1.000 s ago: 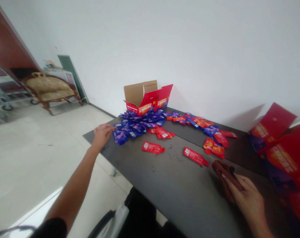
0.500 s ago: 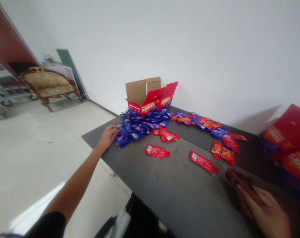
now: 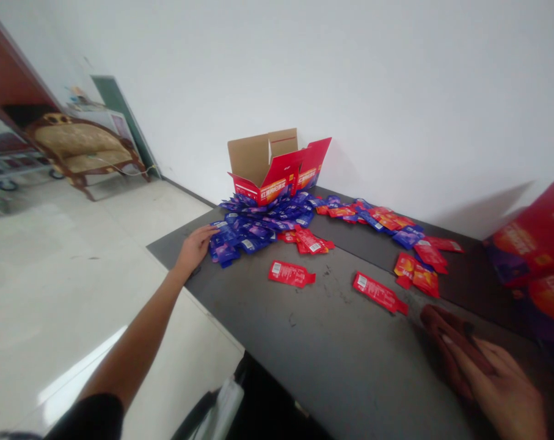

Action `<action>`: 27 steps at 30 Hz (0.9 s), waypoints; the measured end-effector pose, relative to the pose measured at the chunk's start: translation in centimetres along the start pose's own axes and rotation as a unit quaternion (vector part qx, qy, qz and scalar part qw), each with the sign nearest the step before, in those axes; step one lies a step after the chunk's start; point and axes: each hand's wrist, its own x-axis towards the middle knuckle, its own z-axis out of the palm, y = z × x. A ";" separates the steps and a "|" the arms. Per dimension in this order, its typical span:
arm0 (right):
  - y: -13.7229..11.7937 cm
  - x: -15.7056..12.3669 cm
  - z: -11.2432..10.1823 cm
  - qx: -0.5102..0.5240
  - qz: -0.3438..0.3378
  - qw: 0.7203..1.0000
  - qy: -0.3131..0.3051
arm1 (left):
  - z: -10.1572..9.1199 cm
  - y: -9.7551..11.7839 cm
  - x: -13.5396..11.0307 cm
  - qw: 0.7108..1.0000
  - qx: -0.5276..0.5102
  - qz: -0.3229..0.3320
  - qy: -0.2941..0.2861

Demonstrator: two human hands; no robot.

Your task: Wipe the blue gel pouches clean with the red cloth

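My left hand (image 3: 193, 248) reaches far out to the left edge of a heap of blue sachets (image 3: 253, 227) on the dark table (image 3: 331, 354); its fingers rest flat against the nearest blue packets. My right hand (image 3: 501, 391) lies at the near right with its fingers pressed on a dark red cloth (image 3: 446, 345). Loose red sachets (image 3: 290, 273) (image 3: 378, 292) lie between the two hands. An open red carton (image 3: 277, 166) stands behind the blue heap, against the wall.
More red and blue sachets (image 3: 396, 229) trail along the table's far side. Red cartons (image 3: 533, 244) stand at the right edge. A wooden sofa (image 3: 82, 150) and a wheeled cart (image 3: 6, 165) stand across the pale floor on the left.
My left hand has slid forward to the blue packets. The right hand with the cloth has drawn nearer and to the right.
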 end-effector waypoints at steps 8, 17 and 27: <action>0.9 0.0 0.1 -0.021 -0.037 0.999 -0.006 | 0.4 0.3 -0.1 0.999 0.013 -0.005 0.031; 0.2 -1.0 1.1 0.011 -0.165 0.986 -0.020 | -0.2 9.1 0.4 0.977 0.004 -0.023 0.213; -2.2 -2.4 2.1 -0.005 -0.263 0.961 -0.088 | 7.5 34.9 4.8 0.955 -0.167 0.228 -0.090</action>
